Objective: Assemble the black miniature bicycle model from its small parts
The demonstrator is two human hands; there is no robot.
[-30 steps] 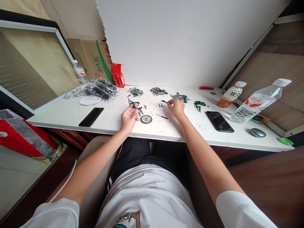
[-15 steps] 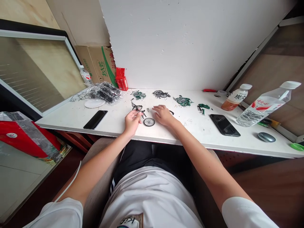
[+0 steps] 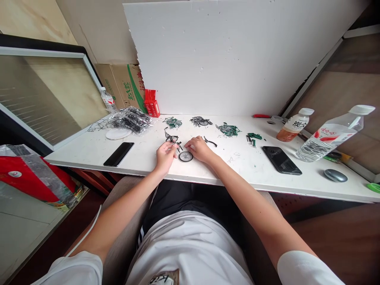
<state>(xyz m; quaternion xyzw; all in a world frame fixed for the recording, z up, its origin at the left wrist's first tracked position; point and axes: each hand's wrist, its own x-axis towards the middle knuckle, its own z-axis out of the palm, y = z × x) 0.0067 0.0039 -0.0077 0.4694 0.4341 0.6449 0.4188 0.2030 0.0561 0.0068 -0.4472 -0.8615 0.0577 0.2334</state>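
My left hand (image 3: pixel 166 156) is closed on a small black model bicycle frame (image 3: pixel 173 139), held tilted just above the white table. Right beside it, a loose black spoked wheel (image 3: pixel 186 156) lies flat between my hands. My right hand (image 3: pixel 199 149) rests on the table behind the wheel, its fingers bent and pressed together at the tips. What those fingertips hold, if anything, is hidden. A thin curved black part (image 3: pixel 210 142) lies just beyond my right hand.
Piles of green parts (image 3: pixel 228 129) and black parts (image 3: pixel 201 121) lie along the back. Bagged black parts (image 3: pixel 132 119) sit at left, near a phone (image 3: pixel 119 154). Another phone (image 3: pixel 281 160), a drink bottle (image 3: pixel 295 125), a water bottle (image 3: pixel 335 134) and a mouse (image 3: pixel 335 175) stand right.
My right hand has moved left and slightly nearer, its fingertips drawing together. The small grey ladder-like piece seen beside them before is now out of sight. My left hand keeps the bicycle frame.
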